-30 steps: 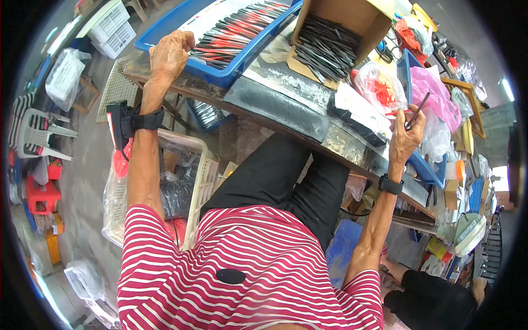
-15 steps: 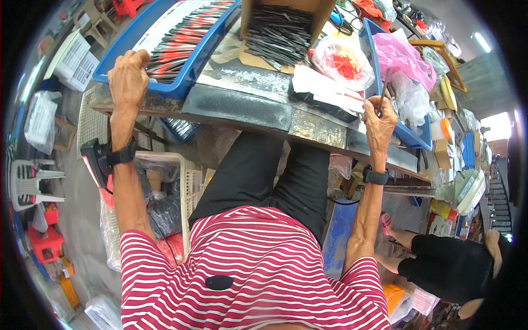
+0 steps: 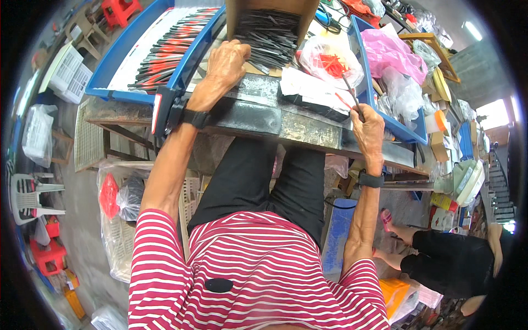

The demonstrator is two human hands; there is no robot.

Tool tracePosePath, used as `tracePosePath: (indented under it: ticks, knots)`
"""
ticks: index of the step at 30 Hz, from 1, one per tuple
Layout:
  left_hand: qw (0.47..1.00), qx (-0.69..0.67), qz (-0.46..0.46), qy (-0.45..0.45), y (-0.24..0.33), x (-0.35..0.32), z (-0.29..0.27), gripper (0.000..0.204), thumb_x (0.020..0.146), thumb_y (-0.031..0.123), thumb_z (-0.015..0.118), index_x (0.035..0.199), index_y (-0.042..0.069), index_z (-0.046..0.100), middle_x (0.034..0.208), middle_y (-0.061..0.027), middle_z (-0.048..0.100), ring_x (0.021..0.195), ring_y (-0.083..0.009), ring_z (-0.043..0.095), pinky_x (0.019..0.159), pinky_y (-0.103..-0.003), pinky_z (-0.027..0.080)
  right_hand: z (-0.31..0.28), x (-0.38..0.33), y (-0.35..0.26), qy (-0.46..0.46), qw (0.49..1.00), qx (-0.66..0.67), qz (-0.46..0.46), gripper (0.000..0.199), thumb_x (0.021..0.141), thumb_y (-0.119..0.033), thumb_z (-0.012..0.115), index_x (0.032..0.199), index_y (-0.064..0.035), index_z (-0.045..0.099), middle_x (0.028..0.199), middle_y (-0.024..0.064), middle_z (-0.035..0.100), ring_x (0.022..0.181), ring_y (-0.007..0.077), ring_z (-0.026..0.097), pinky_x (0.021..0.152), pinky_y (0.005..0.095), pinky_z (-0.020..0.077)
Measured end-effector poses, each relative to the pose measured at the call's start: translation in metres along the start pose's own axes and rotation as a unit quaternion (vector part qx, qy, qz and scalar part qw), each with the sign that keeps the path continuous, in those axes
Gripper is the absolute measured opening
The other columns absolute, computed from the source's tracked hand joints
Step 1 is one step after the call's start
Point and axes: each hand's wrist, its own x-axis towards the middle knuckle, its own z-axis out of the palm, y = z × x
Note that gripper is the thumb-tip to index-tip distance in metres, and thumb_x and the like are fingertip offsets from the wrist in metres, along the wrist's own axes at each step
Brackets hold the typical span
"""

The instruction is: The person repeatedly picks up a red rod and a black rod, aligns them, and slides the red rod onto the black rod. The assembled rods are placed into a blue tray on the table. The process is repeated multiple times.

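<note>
My left hand (image 3: 226, 65) is at the near left corner of a cardboard box (image 3: 232, 19) packed with thin black strips (image 3: 269, 38). Its fingers are curled and closed, with the tips hidden against the box, so whatever they hold cannot be seen. My right hand (image 3: 367, 131) is closed on a slim dark pointed tool (image 3: 350, 91) that slants up and leftward. The tool's tip is by a clear bag of red strips (image 3: 333, 67). Left of the box, a blue tray (image 3: 124, 96) carries a row of black-and-red slim pieces (image 3: 170, 49).
White paper (image 3: 311, 88) covers a dark block at the bench's front edge (image 3: 308, 129). On the right, a blue bin (image 3: 407, 132) holds plastic bags, with a pink bag (image 3: 393, 52) on top. A crate stands below the bench. A person in black (image 3: 451, 256) is at the lower right.
My left hand has moved right, from the blue tray's near corner to the cardboard box. My right hand has turned, tilting the dark tool leftward toward the bag of red strips.
</note>
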Motion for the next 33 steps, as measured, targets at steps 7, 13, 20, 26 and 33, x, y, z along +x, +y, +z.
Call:
tracePosePath:
  ticks: [7,13,20,26,33]
  knots:
    - [0.999,0.027,0.012,0.013,-0.012,0.01,0.035,0.022,0.07,-0.002,0.064,0.09,0.006,0.066,0.094,-0.0111,0.061,0.091,-0.031,0.058,0.079,-0.041,0.047,-0.003,-0.001,0.001,0.035,0.999,0.039,-0.002,0.012,0.083,-0.009,0.064,0.089,0.0013,0.064,0.067,0.0083,0.061,0.057,0.013,0.054,0.054,0.0284,0.0432]
    - [1.0,0.024,0.019,0.0,-0.016,0.007,0.04,0.03,0.068,0.004,0.07,0.096,0.01,0.061,0.097,-0.0066,0.059,0.099,-0.0302,0.054,0.078,-0.048,0.044,-0.009,-0.003,0.002,0.038,0.992,0.121,0.02,0.01,0.085,-0.007,0.062,0.088,0.002,0.063,0.065,0.0023,0.058,0.054,0.0068,0.05,0.05,0.0232,0.0402]
    - [0.997,0.051,-0.002,-0.063,-0.017,0.008,0.041,0.026,0.072,0.003,0.067,0.095,0.011,0.059,0.1,-0.0033,0.059,0.101,-0.0285,0.054,0.079,-0.052,0.04,-0.019,-0.004,0.001,0.033,0.986,0.158,0.038,0.01,0.086,-0.007,0.062,0.09,0.0019,0.063,0.068,0.0006,0.059,0.054,0.0047,0.049,0.049,0.0207,0.0399]
    - [0.995,0.053,0.024,-0.076,-0.032,0.005,0.049,0.023,0.072,0.002,0.063,0.093,0.011,0.061,0.097,-0.0058,0.059,0.098,-0.0298,0.056,0.078,-0.052,0.042,-0.028,-0.004,-0.002,0.032,0.985,0.158,0.06,0.014,0.083,-0.011,0.062,0.088,0.0019,0.065,0.063,0.0082,0.058,0.054,0.0113,0.053,0.052,0.0282,0.0419]
    - [0.994,0.023,0.067,-0.079,-0.04,0.005,0.044,0.023,0.071,-0.002,0.054,0.091,0.009,0.058,0.09,-0.0114,0.056,0.091,-0.0329,0.056,0.073,-0.043,0.045,-0.021,-0.008,0.01,0.05,0.987,0.155,-0.011,0.018,0.086,-0.017,0.064,0.089,0.001,0.065,0.065,0.0014,0.059,0.056,0.0059,0.052,0.05,0.0233,0.043]
